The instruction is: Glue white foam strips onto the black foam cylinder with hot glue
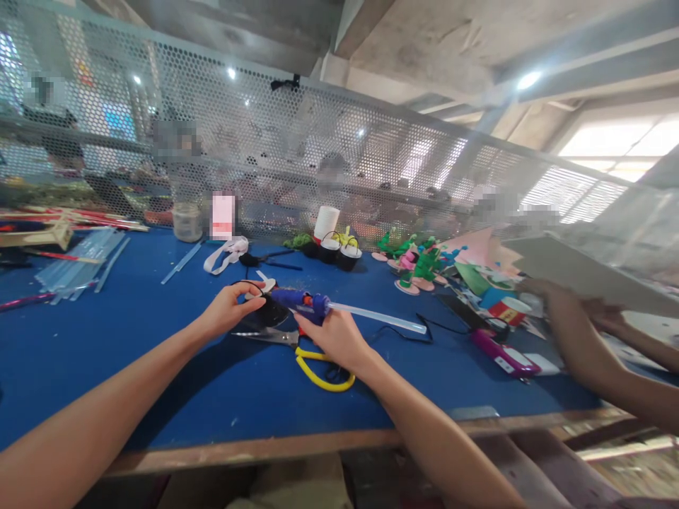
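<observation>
My left hand pinches a small black bucket with a white top and a thin black handle, tilted toward the right. In my right hand is a blue hot glue gun, its nozzle pointing left at the bucket. A long clear glue stick sticks out of its back end. Whether the nozzle touches the bucket, I cannot tell. Beneath my hands lie scissors with yellow handles, blades to the left. Two similar black buckets with wire handles stand behind.
Clear glue sticks are heaped at left. A jar, a phone and white ribbon lie toward the mesh screen. Green craft plants and a purple device stand right, beside a co-worker's arms.
</observation>
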Tool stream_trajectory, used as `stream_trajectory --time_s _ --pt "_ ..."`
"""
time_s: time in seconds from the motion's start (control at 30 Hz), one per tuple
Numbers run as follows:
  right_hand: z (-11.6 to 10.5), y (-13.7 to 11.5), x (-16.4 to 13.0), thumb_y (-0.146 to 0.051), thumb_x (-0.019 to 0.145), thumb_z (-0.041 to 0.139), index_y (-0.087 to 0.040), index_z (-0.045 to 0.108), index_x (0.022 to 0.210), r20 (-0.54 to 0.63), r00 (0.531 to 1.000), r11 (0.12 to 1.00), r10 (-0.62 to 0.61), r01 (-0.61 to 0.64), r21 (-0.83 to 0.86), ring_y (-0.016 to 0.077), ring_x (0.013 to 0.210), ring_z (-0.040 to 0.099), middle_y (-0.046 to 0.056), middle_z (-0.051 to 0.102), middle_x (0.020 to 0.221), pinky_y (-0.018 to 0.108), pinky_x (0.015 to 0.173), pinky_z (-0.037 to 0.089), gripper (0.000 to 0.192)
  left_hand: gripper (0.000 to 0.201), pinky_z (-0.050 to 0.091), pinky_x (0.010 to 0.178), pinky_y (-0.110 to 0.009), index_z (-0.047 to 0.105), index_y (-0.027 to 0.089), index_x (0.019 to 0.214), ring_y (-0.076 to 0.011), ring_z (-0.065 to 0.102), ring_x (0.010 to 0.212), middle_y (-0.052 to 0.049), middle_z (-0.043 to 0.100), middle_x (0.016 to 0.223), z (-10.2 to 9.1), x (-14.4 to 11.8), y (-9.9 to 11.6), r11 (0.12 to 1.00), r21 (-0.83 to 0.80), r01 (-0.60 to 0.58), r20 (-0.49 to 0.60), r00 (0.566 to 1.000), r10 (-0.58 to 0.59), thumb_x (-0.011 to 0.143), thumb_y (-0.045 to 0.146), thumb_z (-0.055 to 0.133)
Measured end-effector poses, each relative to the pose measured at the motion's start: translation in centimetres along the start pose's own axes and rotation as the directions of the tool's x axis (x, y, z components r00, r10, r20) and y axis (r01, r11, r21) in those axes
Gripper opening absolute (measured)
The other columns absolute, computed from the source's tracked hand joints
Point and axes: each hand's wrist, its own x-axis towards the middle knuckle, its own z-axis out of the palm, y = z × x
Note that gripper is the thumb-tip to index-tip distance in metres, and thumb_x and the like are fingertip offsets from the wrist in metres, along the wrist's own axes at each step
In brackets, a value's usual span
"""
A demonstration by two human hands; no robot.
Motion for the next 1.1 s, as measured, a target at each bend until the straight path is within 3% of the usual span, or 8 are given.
stream_trajectory --time_s 0.13,0.3,0.47,0.6,1.1 --pt "-0.15 -0.12 0.16 -0.026 0.072 0.051 -0.013 0.064 0.083 -0.014 0.999 0.998 0.041 -0.041 0.042 0.019 0.065 0.06 0.006 0.066 0.072 0.027 0.061 0.046 0.021 0.039 0.034 0.092 -0.042 0.056 0.017 0.063 -0.0291 0.053 0.102 -0.014 0.06 0.111 -0.13 -0.03 0.01 1.0 -0.012 0.015 0.015 1.0 -0.015 0.056 0.055 0.063" --pt "-0.27 -0.29 0.3 -0.025 0.072 0.051 -0.013 0.063 0.075 0.032 0.999 0.998 0.034 -0.036 0.049 0.0167 0.056 0.057 0.004 0.064 0.063 0.026 0.056 0.045 0.018 0.038 0.033 0.093 -0.041 0.054 0.017 0.061 -0.029 0.052 0.105 -0.014 0.058 0.114 -0.35 -0.02 0.07 0.998 -0.061 0.022 0.046 0.999 -0.019 0.055 0.052 0.065" --pt "-0.28 0.03 0.44 -0.028 0.072 0.052 -0.014 0.063 0.073 -0.054 0.998 0.999 0.008 -0.006 0.043 0.0153 0.054 0.055 0.002 0.062 0.059 0.025 0.056 0.044 0.018 0.038 0.033 0.094 -0.041 0.054 0.017 0.061 -0.0291 0.049 0.109 -0.014 0.057 0.116 -0.54 -0.02 0.2 0.995 -0.089 0.041 0.062 0.997 -0.035 0.054 0.052 0.066" --pt "-0.27 0.0 0.43 -0.026 0.072 0.051 -0.014 0.062 0.07 0.002 1.0 0.997 0.028 -0.028 0.079 0.0131 0.047 0.051 0.0 0.059 0.052 0.023 0.05 0.042 0.017 0.037 0.031 0.095 -0.041 0.054 0.017 0.061 -0.0294 0.047 0.112 -0.014 0.056 0.117 -0.64 -0.09 0.41 0.993 -0.105 0.05 0.092 0.995 -0.04 0.055 0.052 0.066" --pt "-0.77 -0.01 0.67 -0.026 0.071 0.052 -0.014 0.064 0.077 -0.048 0.999 0.997 -0.001 0.004 0.071 0.0152 0.059 0.057 0.002 0.063 0.063 0.024 0.058 0.044 0.018 0.035 0.03 0.097 -0.042 0.054 0.017 0.06 -0.0293 0.046 0.114 -0.015 0.056 0.118 -0.7 0.0 0.44 0.991 -0.126 0.045 0.107 0.994 -0.032 0.055 0.049 0.067"
